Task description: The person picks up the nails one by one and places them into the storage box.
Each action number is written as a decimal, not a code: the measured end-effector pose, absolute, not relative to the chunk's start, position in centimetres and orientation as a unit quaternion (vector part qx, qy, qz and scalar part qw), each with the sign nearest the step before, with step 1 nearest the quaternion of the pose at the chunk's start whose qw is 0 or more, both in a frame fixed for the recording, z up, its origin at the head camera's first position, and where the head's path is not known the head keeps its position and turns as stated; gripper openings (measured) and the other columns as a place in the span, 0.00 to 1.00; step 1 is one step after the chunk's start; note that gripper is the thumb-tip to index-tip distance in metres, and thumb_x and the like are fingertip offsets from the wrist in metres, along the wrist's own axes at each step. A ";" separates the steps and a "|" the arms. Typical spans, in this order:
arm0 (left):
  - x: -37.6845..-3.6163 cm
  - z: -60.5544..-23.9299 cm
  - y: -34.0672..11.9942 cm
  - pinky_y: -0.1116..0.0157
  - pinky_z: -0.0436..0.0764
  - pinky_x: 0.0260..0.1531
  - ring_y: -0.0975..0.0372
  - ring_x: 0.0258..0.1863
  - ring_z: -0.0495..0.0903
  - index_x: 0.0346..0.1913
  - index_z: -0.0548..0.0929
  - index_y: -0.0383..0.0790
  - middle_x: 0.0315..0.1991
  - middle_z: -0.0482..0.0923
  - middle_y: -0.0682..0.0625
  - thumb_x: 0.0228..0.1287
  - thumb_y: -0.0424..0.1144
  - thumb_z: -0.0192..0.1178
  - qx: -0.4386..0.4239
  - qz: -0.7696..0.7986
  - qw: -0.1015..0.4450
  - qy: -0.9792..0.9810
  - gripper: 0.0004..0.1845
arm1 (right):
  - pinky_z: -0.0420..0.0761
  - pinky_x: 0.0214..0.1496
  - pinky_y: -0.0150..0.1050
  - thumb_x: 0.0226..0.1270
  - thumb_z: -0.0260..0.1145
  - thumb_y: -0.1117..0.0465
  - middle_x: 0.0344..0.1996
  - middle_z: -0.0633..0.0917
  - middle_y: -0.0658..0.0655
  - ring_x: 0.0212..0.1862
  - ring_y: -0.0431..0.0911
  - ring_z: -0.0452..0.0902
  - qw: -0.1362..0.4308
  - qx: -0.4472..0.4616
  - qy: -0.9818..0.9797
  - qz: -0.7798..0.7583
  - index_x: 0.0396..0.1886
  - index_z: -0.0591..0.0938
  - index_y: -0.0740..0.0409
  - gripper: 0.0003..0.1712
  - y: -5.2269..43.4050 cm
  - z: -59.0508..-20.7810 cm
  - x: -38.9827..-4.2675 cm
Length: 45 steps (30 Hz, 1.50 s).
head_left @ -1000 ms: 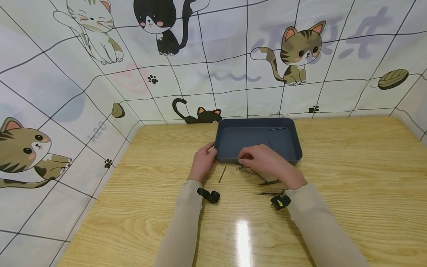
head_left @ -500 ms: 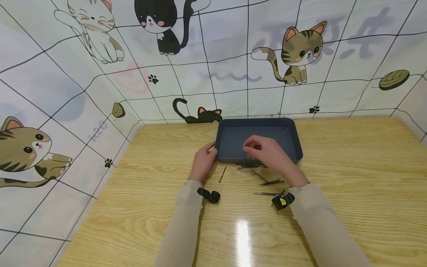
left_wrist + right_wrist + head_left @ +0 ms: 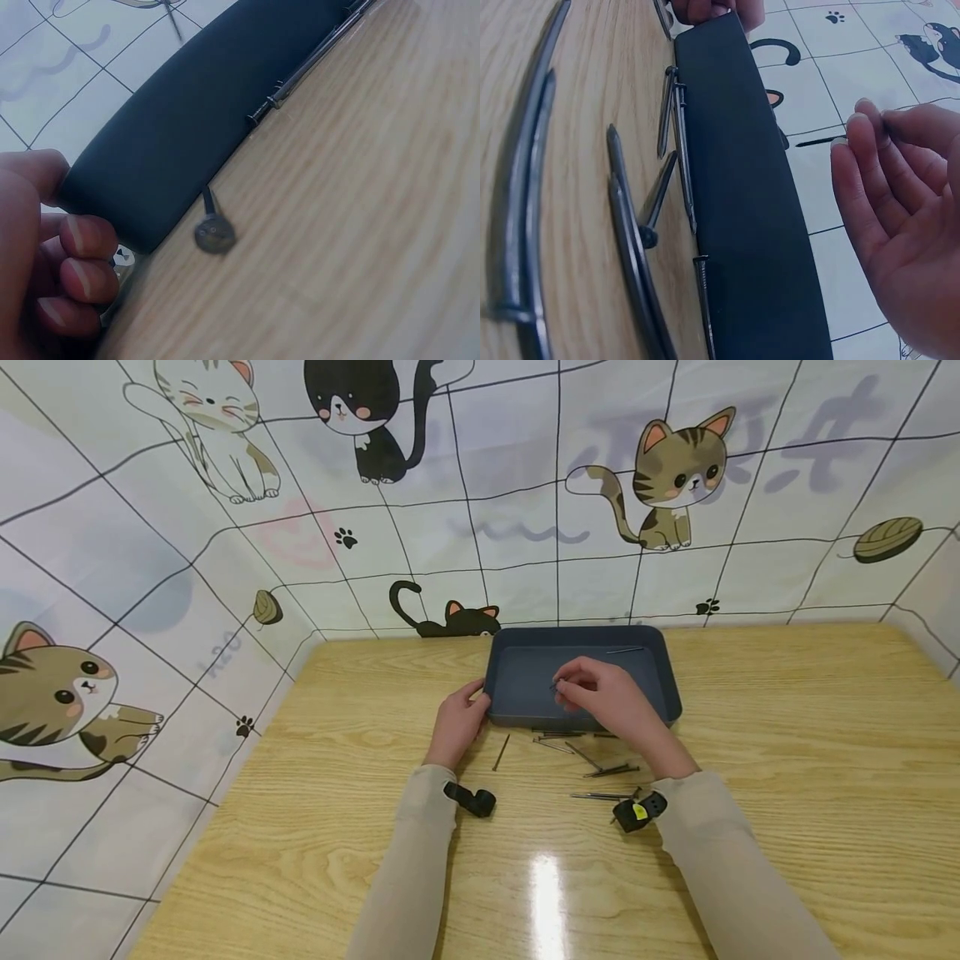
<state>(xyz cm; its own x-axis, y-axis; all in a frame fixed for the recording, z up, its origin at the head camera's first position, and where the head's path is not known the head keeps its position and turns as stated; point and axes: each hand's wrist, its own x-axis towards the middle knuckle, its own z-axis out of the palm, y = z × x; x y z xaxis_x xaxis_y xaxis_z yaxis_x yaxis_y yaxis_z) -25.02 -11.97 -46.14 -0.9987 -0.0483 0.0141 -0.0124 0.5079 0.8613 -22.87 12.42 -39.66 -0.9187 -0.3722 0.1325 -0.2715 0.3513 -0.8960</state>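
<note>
A dark blue-grey rectangular tray (image 3: 517, 720) sits at the back of the wooden table. My left hand (image 3: 457, 722) grips its front left corner, with the thumb and curled fingers (image 3: 86, 236) against the wall. Above the tray, my right hand (image 3: 611, 697) pinches a thin dark nail (image 3: 817, 142) between thumb and fingertips; its point sticks out past the fingers. One nail (image 3: 625, 651) lies inside the tray near the back right. Several loose nails (image 3: 585, 756) lie on the table just in front of the tray, below the right forearm.
A single nail (image 3: 501, 752) lies apart, just right of the left hand. More nails (image 3: 600, 796) lie beside the right wrist camera (image 3: 633, 814). Behind the table (image 3: 337, 860) hangs a white cat-print cloth (image 3: 517, 527), close to the tray's back wall.
My right hand has moved from the nails at the tray's front edge, forward and slightly right, over the tray. The left hand has stayed on the tray.
</note>
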 end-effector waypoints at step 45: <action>-25.1 -46.4 -12.1 0.65 0.65 0.12 0.59 0.10 0.68 0.58 0.72 0.54 0.12 0.72 0.49 0.57 0.47 0.46 0.013 -0.499 0.018 -0.866 0.23 | 0.73 0.44 0.49 0.67 0.51 0.52 0.51 0.76 0.61 0.47 0.53 0.74 0.088 -0.162 0.896 -0.403 0.58 0.72 0.59 0.24 14.3 -42.4 -24.2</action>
<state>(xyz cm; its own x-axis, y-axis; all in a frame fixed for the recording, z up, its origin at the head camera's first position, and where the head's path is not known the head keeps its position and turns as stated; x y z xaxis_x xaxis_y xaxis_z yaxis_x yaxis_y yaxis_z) -25.07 -12.08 -46.36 -0.9990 -0.0402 0.0195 -0.0033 0.5020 0.8648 -24.17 14.29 -42.36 -0.9319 -0.3617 -0.0276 -0.2193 0.6224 -0.7513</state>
